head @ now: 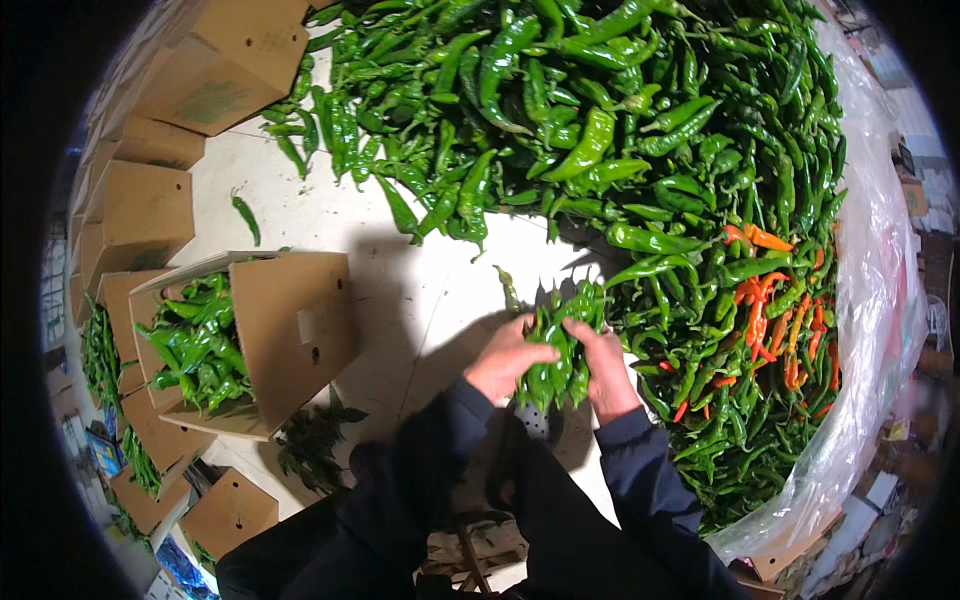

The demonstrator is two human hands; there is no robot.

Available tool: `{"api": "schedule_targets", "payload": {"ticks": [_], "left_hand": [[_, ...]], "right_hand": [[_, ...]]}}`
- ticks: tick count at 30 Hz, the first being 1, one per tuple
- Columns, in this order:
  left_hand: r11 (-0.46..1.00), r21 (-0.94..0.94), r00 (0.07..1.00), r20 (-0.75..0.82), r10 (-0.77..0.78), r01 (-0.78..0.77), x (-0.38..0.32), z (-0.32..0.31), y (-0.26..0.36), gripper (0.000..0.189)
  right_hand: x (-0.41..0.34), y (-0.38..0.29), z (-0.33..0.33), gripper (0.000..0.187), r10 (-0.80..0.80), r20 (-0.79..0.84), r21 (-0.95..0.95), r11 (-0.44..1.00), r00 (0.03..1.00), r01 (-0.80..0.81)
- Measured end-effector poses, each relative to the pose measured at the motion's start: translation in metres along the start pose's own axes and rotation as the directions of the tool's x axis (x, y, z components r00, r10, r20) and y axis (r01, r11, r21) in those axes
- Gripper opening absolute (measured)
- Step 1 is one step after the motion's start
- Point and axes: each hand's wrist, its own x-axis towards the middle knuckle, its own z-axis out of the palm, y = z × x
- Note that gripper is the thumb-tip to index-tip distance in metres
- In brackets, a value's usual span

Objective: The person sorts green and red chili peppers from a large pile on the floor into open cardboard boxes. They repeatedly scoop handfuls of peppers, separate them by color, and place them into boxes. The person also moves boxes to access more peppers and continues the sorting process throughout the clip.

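Between my two hands is a bunch of green chili peppers (556, 371), held above the pale floor. My left hand (510, 358) grips the bunch from its left side, thumb across the front. On the other side my right hand (606, 367) closes on the same bunch. Just beyond the hands spreads a large heap of green peppers (592, 146). Red and orange peppers (759, 315) lie among the green ones at the right. To the left stands an open cardboard box (296, 337) with green peppers (202, 345) inside. A single light green pepper (507, 289) lies just beyond my left hand.
More cardboard boxes (146, 202) line the left side, some holding peppers. One loose pepper (246, 220) lies on the floor (405, 292) near them. Dark green leaves (319, 446) lie beside the open box. Clear plastic sheeting (874, 247) borders the heap at the right.
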Motion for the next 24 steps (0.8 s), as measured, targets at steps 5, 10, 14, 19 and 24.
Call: {"api": "schedule_targets", "payload": {"ticks": [5,10,14,19,24], "left_hand": [[0.937,-0.291,0.980,-0.093,0.175,-0.195,-0.070,-0.007,-0.017,0.061],[0.753,-0.400,0.852,-0.232,0.469,-0.523,-0.141,-0.006,0.046,0.074],[0.489,-0.389,0.622,-0.412,0.665,-0.781,-0.217,-0.008,0.112,0.075],[0.160,-0.483,0.459,-0.601,0.655,-0.861,-0.285,-0.022,0.160,0.049],[-0.041,-0.621,0.515,-0.683,0.518,-0.782,-0.273,-0.068,0.163,0.033]], "right_hand": [[-0.036,0.009,0.030,0.032,-0.070,0.156,-0.207,0.973,0.985,0.102],[-0.099,-0.049,0.136,0.030,-0.167,0.547,-0.231,0.912,0.820,0.339],[-0.160,-0.093,0.245,0.042,-0.142,0.849,-0.307,0.652,0.509,0.693],[-0.216,-0.104,0.377,0.050,0.126,0.953,-0.294,0.171,0.275,0.940],[-0.202,-0.066,0.466,0.061,0.462,0.756,-0.347,-0.318,0.463,0.883]]}}
